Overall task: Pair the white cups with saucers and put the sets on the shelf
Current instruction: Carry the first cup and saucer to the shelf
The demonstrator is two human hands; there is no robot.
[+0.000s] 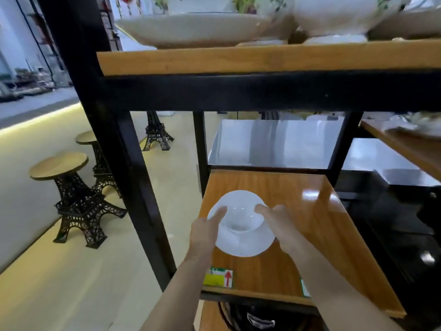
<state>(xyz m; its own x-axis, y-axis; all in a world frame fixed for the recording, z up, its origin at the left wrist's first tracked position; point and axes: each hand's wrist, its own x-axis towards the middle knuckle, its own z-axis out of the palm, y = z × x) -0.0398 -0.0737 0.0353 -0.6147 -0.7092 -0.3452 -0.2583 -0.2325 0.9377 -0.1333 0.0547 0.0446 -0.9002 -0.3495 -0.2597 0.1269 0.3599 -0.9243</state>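
Both hands form the grip on one set: the left hand (205,231) pinches the left rim of the saucer (243,244), its forefinger lying along the cup (239,218), and the right hand (278,223) closes on the right side, fingertips at the cup's wall. One white cup stands upright in one white saucer, between the two hands, over the wooden shelf (298,211); whether the saucer touches the board I cannot tell. Beyond the hands the board is bare to its far edge, and bare to the right as far as its long side edge. Left of the left hand, the shelf's edge and a black post (133,177) stand close. Near the wrists, one label with a red arrow (218,277) sits at the front edge. Above the hands, an upper shelf (262,58) carries large white dishes. Far left of the grip, two round stools (59,164) stand on the floor.
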